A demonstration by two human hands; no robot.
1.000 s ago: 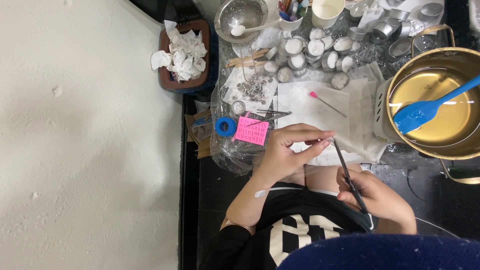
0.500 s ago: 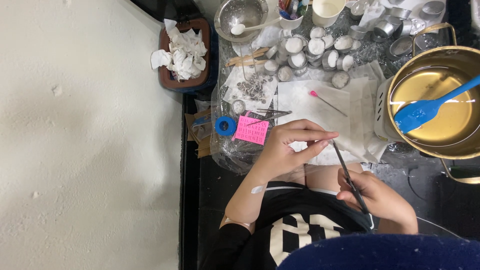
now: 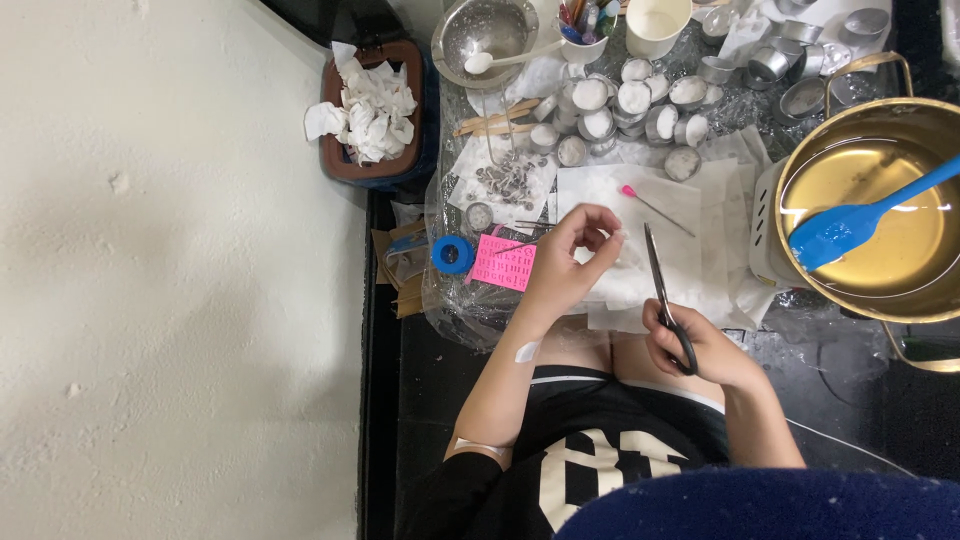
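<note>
My left hand (image 3: 568,262) is raised over white paper sheets (image 3: 690,215), its fingertips pinched together on something too small and thin to make out. My right hand (image 3: 700,345) grips a pair of black-handled scissors (image 3: 662,290); the blades point away from me, toward the pinched fingers, tips close to them. Both forearms rest near my lap, over a black shirt with pale lettering. A pink card (image 3: 503,262) lies just left of my left hand.
A gold pot (image 3: 800,170) of yellow liquid with a blue spatula (image 3: 850,225) stands at right. Several small tins (image 3: 620,100) of white wax sit beyond the paper. A pink-headed pin (image 3: 655,207), a blue tape roll (image 3: 452,254), a steel bowl (image 3: 485,35), a bin of crumpled tissue (image 3: 370,110).
My left hand has lifted and moved slightly away from me, fingers pinching tighter. The scissors have swung more upright, their tips nearer the left fingers.
</note>
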